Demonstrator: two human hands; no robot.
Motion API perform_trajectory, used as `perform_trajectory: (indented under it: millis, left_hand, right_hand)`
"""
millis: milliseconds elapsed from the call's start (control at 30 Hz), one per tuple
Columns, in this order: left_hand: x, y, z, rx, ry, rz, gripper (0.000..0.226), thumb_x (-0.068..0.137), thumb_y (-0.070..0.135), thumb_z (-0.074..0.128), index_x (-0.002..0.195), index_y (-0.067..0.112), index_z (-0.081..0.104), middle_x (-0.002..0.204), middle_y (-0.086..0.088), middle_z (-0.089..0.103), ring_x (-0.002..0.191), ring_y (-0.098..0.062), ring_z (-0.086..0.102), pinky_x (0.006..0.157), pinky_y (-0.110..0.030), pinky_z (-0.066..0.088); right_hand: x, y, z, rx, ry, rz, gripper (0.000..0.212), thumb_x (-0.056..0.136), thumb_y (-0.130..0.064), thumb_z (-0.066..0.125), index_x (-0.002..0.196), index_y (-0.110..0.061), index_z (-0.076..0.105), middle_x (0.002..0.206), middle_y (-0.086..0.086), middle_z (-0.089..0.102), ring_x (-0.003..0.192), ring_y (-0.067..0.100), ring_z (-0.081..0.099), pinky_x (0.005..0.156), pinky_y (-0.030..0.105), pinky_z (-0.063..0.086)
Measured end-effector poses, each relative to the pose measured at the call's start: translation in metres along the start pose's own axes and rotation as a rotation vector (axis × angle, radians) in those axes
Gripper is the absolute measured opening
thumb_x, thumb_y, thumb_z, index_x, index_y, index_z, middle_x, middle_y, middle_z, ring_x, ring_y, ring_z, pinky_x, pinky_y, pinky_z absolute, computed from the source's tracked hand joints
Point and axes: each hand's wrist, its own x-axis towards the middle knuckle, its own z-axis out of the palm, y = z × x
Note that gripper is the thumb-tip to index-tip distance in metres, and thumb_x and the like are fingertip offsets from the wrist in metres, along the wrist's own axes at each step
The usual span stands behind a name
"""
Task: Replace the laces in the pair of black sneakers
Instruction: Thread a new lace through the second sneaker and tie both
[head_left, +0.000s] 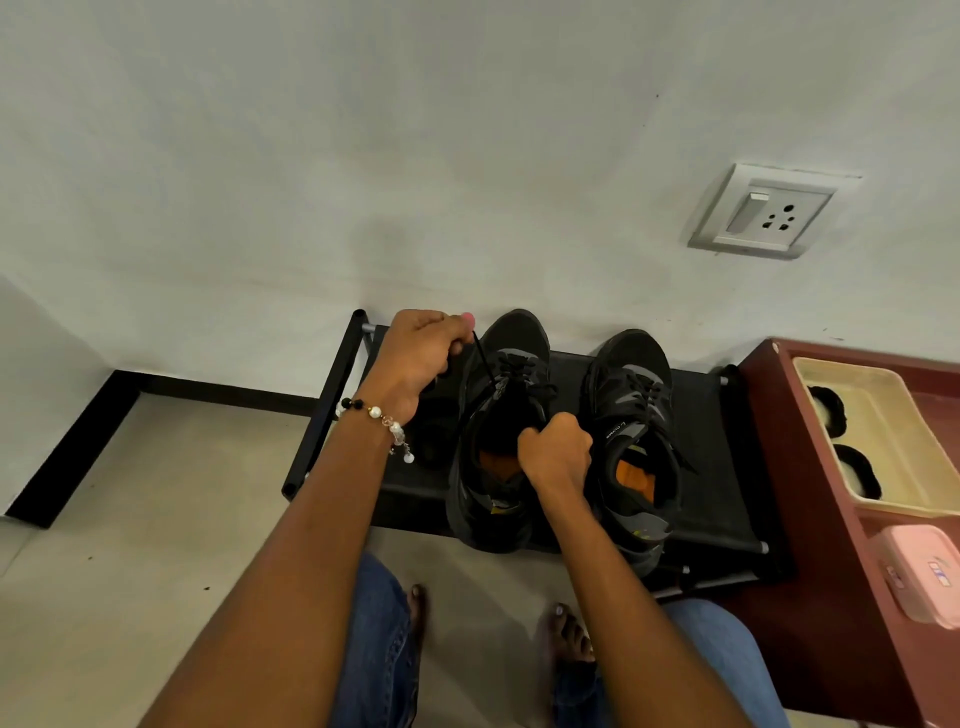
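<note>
Sneakers (631, 441) on rack (727, 467). I see left hand (423, 353) pinching lace (483, 364) taut; right hand (556, 452) grips left sneaker's (498, 441) collar edge.

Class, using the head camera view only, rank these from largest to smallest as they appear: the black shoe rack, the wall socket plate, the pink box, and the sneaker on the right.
1. Black shoe rack
2. Sneaker on the right
3. Wall socket plate
4. Pink box, though the frame edge cuts it off, so its place against the socket plate is unsure.
</note>
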Motion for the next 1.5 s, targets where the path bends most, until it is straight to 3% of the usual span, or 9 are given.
perform_trajectory:
  millis: [100, 200, 433, 733, 867, 967, 1100, 1333, 1500]
  left_hand:
    - [-0.003, 0.004, -0.001, -0.018, -0.001, 0.02, 0.029, 0.092, 0.029, 0.064, 0.069, 0.012, 0.067, 0.056, 0.006, 0.051, 0.042, -0.004, 0.036, 0.04, -0.014, 0.031]
    - [-0.005, 0.006, 0.0, -0.02, -0.003, 0.037, 0.029, 0.091, 0.03, 0.065, 0.07, 0.01, 0.068, 0.054, 0.006, 0.051, 0.042, -0.004, 0.036, 0.04, -0.014, 0.032]
    - [-0.01, 0.03, -0.007, -0.033, 0.037, 0.111, 0.035, 0.087, 0.037, 0.069, 0.068, 0.008, 0.068, 0.056, 0.003, 0.05, 0.045, -0.007, 0.036, 0.042, -0.016, 0.031]
    - [-0.018, 0.095, -0.019, 0.073, 0.043, 0.163, 0.036, 0.085, 0.038, 0.072, 0.068, 0.007, 0.069, 0.042, 0.013, 0.052, 0.036, -0.003, 0.037, 0.039, -0.016, 0.024]
    - [-0.025, 0.122, -0.022, -0.098, 0.076, 0.153, 0.034, 0.085, 0.037, 0.072, 0.065, 0.01, 0.066, 0.049, 0.007, 0.05, 0.042, -0.008, 0.032, 0.041, -0.019, 0.022]
    - [-0.026, 0.141, -0.03, -0.037, 0.085, 0.192, 0.033, 0.086, 0.036, 0.072, 0.072, 0.006, 0.069, 0.053, 0.004, 0.051, 0.042, -0.009, 0.032, 0.041, -0.017, 0.023]
    - [-0.028, 0.136, -0.025, -0.003, 0.023, 0.156, 0.033, 0.087, 0.036, 0.071, 0.078, 0.005, 0.07, 0.06, 0.002, 0.052, 0.043, -0.009, 0.031, 0.04, -0.016, 0.023]
    - [-0.013, 0.09, -0.015, 0.009, 0.054, 0.037, 0.027, 0.091, 0.035, 0.065, 0.09, 0.009, 0.071, 0.065, 0.0, 0.055, 0.044, -0.01, 0.034, 0.041, -0.016, 0.026]
    - [-0.003, 0.038, -0.011, 0.153, 0.143, 0.061, 0.017, 0.089, 0.026, 0.068, 0.099, 0.013, 0.07, 0.08, 0.0, 0.065, 0.069, -0.012, 0.059, 0.075, -0.029, 0.051]
  right_hand:
    - [-0.002, -0.001, 0.0, 0.001, 0.015, -0.034, 0.008, 0.093, -0.012, 0.054, 0.092, -0.003, 0.052, 0.09, 0.007, 0.048, 0.078, 0.025, 0.048, 0.065, 0.032, 0.042]
    - [-0.004, -0.002, 0.0, -0.004, 0.019, -0.047, 0.016, 0.093, -0.01, 0.054, 0.105, 0.0, 0.055, 0.103, 0.015, 0.055, 0.081, 0.027, 0.05, 0.066, 0.033, 0.042]
    - [-0.007, -0.006, -0.002, -0.066, 0.012, -0.054, 0.02, 0.094, -0.01, 0.053, 0.109, 0.003, 0.056, 0.114, 0.021, 0.057, 0.101, 0.039, 0.058, 0.069, 0.034, 0.042]
    - [-0.015, -0.015, -0.001, -0.17, -0.014, -0.074, 0.022, 0.094, -0.011, 0.057, 0.109, 0.005, 0.057, 0.109, 0.023, 0.061, 0.096, 0.039, 0.063, 0.072, 0.04, 0.053]
    - [-0.017, -0.017, -0.003, -0.217, -0.033, -0.107, 0.02, 0.096, -0.008, 0.052, 0.111, 0.004, 0.058, 0.113, 0.021, 0.06, 0.1, 0.037, 0.062, 0.072, 0.036, 0.05]
    - [-0.016, -0.017, -0.004, -0.239, -0.035, -0.1, 0.019, 0.098, -0.006, 0.049, 0.112, 0.003, 0.058, 0.115, 0.02, 0.059, 0.102, 0.036, 0.061, 0.074, 0.035, 0.048]
    - [-0.015, -0.016, -0.003, -0.233, -0.037, -0.093, 0.021, 0.097, -0.009, 0.052, 0.113, 0.003, 0.058, 0.117, 0.021, 0.059, 0.105, 0.038, 0.06, 0.081, 0.039, 0.051]
    - [-0.007, -0.01, 0.002, -0.189, -0.018, -0.078, 0.019, 0.096, -0.007, 0.053, 0.11, 0.004, 0.057, 0.108, 0.022, 0.063, 0.094, 0.037, 0.064, 0.073, 0.038, 0.053]
    - [-0.005, -0.005, 0.002, -0.183, 0.063, -0.131, 0.025, 0.094, -0.006, 0.052, 0.119, -0.001, 0.054, 0.109, 0.019, 0.063, 0.096, 0.037, 0.063, 0.072, 0.038, 0.051]
